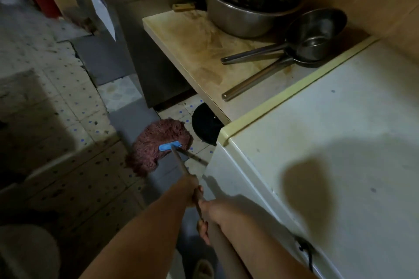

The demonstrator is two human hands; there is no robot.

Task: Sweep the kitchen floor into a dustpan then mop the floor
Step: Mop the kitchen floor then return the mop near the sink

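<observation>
Beside white cabinet (328, 142) corner: mop (156, 145) head flat on floor (68, 106), open tiles leftward; left hand (191, 190), right hand (206, 213) both clamped on handle.

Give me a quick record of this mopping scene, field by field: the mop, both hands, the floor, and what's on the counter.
mop: reddish mop head with blue clamp, flat on the floor beside the white appliance
handle: mop handle runs from the clamp back to both hands
left hand: left hand grips the handle, nearer the head
right hand: right hand grips it behind the left
floor: speckled tiled floor, worn and stained
counter: large steel bowl, two long-handled steel pans
under counter: dark round object, unclear what
</observation>
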